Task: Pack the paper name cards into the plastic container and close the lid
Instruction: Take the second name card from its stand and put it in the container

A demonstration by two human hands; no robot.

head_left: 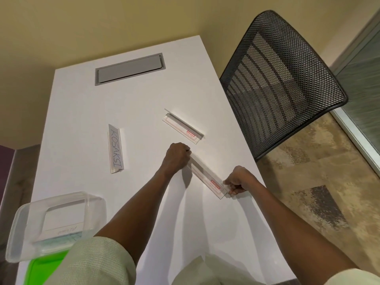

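Observation:
On the white table (pixel 82 112), a clear name card holder (pixel 205 175) with a red label is gripped at both ends. My left hand (pixel 176 155) curls round its far end and my right hand (pixel 238 181) pinches its near end. A second clear holder (pixel 183 126) with a red label lies just beyond my hands. To the left lies a holder with a paper card reading "KOSAKSI" (pixel 116 149). The clear plastic container (pixel 55 221) sits at the near left with a card inside. Its green lid (pixel 43 268) lies under it at the table's near left corner.
A grey cable hatch (pixel 129 68) is set into the far end of the table. A black mesh chair (pixel 281 79) stands against the table's right edge. The beige wall is behind, patterned floor to the right.

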